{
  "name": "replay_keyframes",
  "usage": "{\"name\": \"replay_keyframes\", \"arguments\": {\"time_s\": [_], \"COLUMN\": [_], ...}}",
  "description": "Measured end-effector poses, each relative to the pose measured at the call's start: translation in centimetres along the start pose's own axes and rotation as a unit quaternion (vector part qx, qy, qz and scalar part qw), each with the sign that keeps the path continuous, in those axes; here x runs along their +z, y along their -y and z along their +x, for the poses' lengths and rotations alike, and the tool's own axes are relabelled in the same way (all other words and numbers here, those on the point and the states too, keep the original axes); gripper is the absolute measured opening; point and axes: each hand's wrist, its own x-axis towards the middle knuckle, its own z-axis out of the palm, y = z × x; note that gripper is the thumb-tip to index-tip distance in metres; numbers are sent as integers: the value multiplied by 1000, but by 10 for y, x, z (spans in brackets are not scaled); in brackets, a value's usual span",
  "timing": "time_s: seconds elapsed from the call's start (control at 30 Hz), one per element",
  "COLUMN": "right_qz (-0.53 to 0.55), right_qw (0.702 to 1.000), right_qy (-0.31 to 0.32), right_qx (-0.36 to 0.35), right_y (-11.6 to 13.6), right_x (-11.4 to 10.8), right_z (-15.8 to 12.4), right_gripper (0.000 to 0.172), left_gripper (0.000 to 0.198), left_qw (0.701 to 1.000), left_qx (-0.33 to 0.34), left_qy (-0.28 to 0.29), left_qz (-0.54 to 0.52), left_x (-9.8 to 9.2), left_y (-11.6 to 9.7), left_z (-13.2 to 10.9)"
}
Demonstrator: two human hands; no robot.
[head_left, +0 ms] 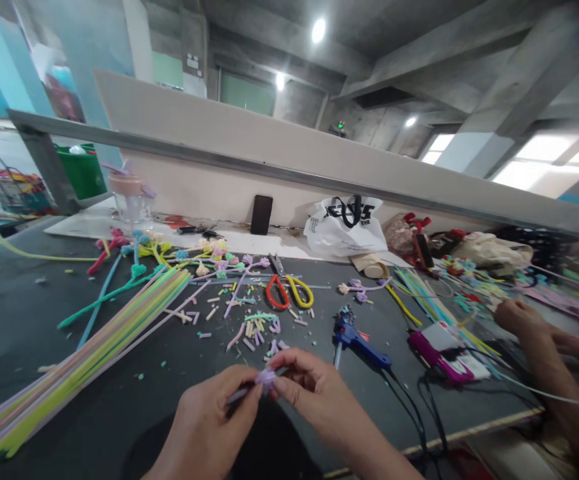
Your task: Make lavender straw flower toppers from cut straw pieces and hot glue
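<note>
Between my two hands is a small purple flower of fuzzy pipe-cleaner pieces. My left hand pinches it from the left, with a bit of purple stem showing under the fingers. From the right, thumb and fingers of my right hand close on the same flower. Just beyond lie short cut pipe-cleaner pieces in purple, yellow and green. Scissors with one red and one yellow handle rest behind them. To the right, a blue glue gun lies on the dark table.
A bundle of long pastel pipe cleaners spans the left side. Finished flower stems, a black phone, a white bag and a lidded cup stand or lie toward the back. Cables trail beside a magenta device. Another person's hand is at right.
</note>
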Motion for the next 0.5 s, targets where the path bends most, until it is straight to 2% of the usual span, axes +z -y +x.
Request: {"name": "replay_keyframes", "arguments": {"time_s": [0.17,0.33,0.4,0.5], "right_qz": [73,46,34,52], "right_qw": [997,997,996,996], "right_qy": [-22,-63,-78,-72], "right_qx": [12,20,14,2], "right_y": [-5,-8,-2,16], "right_x": [5,11,11,3], "right_z": [3,9,15,30], "right_gripper": [20,12,9,13], "left_gripper": [21,20,20,19], "left_qw": [1000,1000,1000,999], "left_qx": [14,14,14,15], "left_qy": [-7,-16,-15,-32], "left_qz": [-2,-21,-22,-38], "left_x": [2,2,1,-3], "left_y": [2,4,1,-9], "left_z": [0,2,7,27]}}
